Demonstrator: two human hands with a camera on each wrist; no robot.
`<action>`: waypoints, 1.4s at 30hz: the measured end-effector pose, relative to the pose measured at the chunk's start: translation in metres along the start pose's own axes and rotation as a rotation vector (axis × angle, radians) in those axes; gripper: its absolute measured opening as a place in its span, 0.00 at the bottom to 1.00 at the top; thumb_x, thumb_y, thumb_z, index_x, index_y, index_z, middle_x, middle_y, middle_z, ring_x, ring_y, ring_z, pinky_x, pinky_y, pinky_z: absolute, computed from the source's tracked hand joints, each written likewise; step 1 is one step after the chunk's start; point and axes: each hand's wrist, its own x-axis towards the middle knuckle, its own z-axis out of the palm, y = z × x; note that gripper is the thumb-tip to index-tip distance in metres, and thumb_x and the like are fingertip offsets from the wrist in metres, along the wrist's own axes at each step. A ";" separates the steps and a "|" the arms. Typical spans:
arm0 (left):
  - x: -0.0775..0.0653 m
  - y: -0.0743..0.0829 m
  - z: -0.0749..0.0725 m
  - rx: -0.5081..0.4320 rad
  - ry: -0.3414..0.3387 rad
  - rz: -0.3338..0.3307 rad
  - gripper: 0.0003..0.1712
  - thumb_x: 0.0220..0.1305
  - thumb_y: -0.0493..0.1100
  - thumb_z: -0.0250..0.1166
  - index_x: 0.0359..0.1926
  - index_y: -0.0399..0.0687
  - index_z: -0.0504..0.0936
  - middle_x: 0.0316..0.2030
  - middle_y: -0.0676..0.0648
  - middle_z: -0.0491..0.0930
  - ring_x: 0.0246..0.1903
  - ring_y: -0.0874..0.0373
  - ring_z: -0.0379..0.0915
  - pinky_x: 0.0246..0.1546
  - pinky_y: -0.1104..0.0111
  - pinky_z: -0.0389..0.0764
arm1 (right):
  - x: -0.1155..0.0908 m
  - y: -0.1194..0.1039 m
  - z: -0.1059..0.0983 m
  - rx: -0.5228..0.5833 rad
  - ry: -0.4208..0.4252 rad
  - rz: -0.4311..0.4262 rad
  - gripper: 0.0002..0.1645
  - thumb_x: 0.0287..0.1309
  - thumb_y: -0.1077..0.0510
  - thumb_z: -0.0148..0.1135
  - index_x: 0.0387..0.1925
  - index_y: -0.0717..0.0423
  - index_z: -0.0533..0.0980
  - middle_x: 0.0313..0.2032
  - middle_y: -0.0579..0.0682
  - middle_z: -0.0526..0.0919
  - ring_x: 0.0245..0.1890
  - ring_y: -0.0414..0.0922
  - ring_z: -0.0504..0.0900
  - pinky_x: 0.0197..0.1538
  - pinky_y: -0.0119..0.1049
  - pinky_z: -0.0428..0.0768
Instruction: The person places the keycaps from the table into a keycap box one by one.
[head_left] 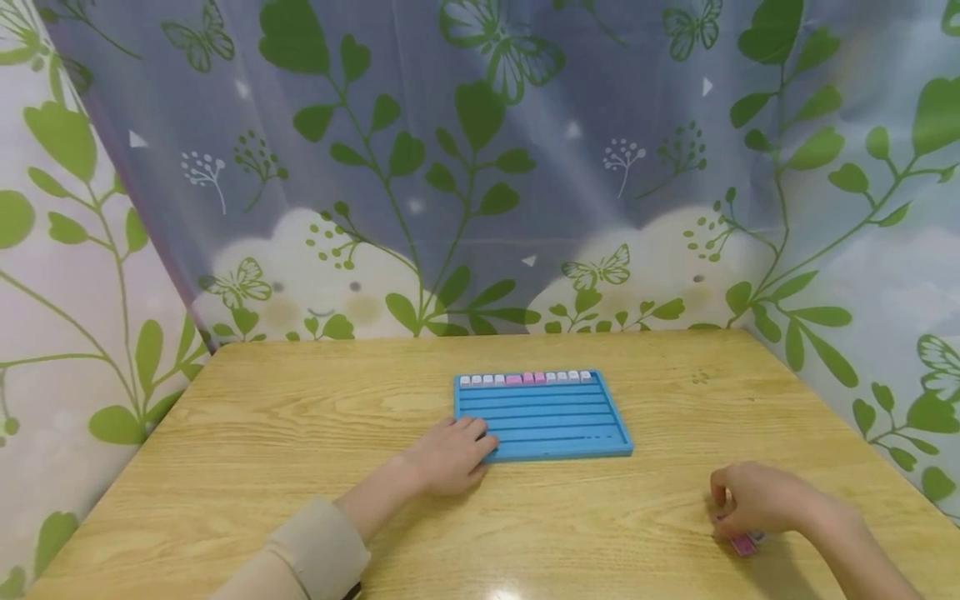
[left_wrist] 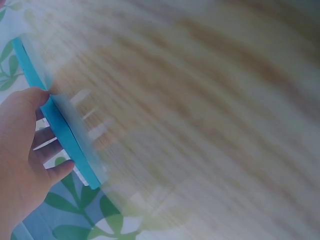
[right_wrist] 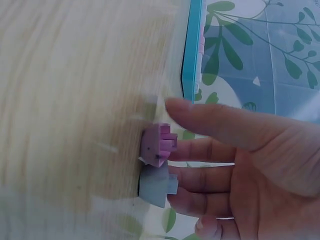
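A shallow blue tray point(head_left: 547, 422) with ridged rows lies mid-table, and white and pink keycaps point(head_left: 513, 380) line its far row. My left hand point(head_left: 450, 457) holds the tray's near left corner; the left wrist view shows the thumb at the blue edge point(left_wrist: 65, 130) and fingers past it. On the right side of the table, my right hand point(head_left: 765, 498) hovers low over a few loose keycaps point(head_left: 742, 545). In the right wrist view a pink keycap point(right_wrist: 154, 146) and a whitish keycap point(right_wrist: 155, 185) lie side by side, stems away from the table. The thumb is apart from them, fingers behind.
The wood-grain table point(head_left: 300, 400) runs back to a patterned curtain point(head_left: 420, 167) with leaves and butterflies. More of this cloth hangs at both sides. Bare wood lies between the tray and the loose keycaps.
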 end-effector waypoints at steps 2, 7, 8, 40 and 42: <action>0.000 0.000 0.000 0.000 0.000 0.000 0.19 0.67 0.50 0.53 0.55 0.50 0.72 0.42 0.50 0.70 0.46 0.55 0.68 0.47 0.61 0.72 | 0.001 -0.001 0.001 0.005 -0.003 -0.006 0.16 0.39 0.55 0.72 0.27 0.55 0.72 0.19 0.43 0.72 0.18 0.37 0.68 0.24 0.32 0.68; 0.000 0.000 -0.001 0.007 -0.003 0.000 0.19 0.67 0.50 0.52 0.56 0.50 0.72 0.43 0.50 0.71 0.47 0.56 0.68 0.48 0.61 0.72 | 0.004 -0.002 0.003 0.000 0.002 -0.036 0.13 0.37 0.61 0.69 0.24 0.54 0.71 0.19 0.43 0.71 0.18 0.37 0.68 0.23 0.32 0.68; 0.000 0.000 -0.001 0.007 -0.004 0.001 0.19 0.67 0.50 0.52 0.56 0.50 0.72 0.43 0.50 0.70 0.47 0.56 0.68 0.48 0.61 0.72 | 0.004 -0.002 0.003 0.003 0.002 -0.041 0.12 0.37 0.62 0.68 0.23 0.54 0.71 0.19 0.42 0.71 0.18 0.36 0.68 0.23 0.31 0.68; 0.000 0.000 0.002 -0.009 0.011 -0.005 0.18 0.67 0.50 0.53 0.54 0.51 0.73 0.42 0.50 0.70 0.47 0.56 0.67 0.48 0.60 0.71 | 0.063 -0.032 -0.024 0.131 0.267 -0.242 0.12 0.56 0.64 0.60 0.42 0.67 0.76 0.31 0.47 0.79 0.30 0.38 0.76 0.31 0.33 0.75; 0.000 0.000 0.002 -0.007 0.014 -0.002 0.17 0.67 0.50 0.53 0.54 0.51 0.73 0.41 0.51 0.70 0.46 0.56 0.67 0.48 0.61 0.72 | 0.067 -0.037 -0.024 0.119 0.304 -0.226 0.12 0.56 0.64 0.60 0.42 0.66 0.76 0.33 0.47 0.79 0.31 0.40 0.77 0.31 0.34 0.76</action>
